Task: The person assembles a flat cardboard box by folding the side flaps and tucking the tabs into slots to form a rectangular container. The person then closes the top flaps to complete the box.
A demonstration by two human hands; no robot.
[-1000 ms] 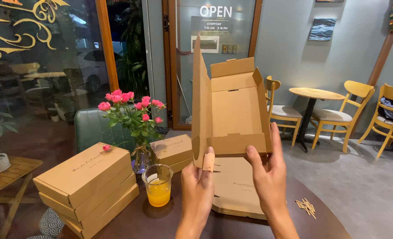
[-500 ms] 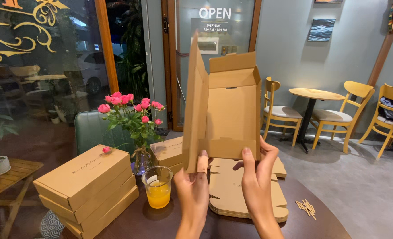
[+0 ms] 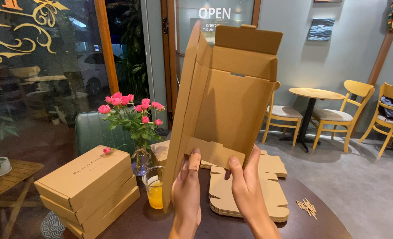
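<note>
Held upright above the round desk (image 3: 320,221): a half-folded cardboard box (image 3: 227,102), left hand (image 3: 186,194) and right hand (image 3: 246,190) gripping its near bottom edge, fingers closed on the lower flap. Beneath, flat unfolded box blanks (image 3: 249,194); at left, stacked finished boxes (image 3: 83,186), a glass of orange juice (image 3: 154,188), pink flowers (image 3: 132,110).

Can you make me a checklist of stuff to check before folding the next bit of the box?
1. Both hands on the box: ok, left hand and right hand grip its lower edge.
2. Bottom flap under the thumbs: ok.
3. Top flap tucked in: not ok, it stands up.
4. Drink glass away from the box: not ok, close beside it.
5. Flat box stack within reach: ok.
6. Back of the box: cannot tell.
</note>
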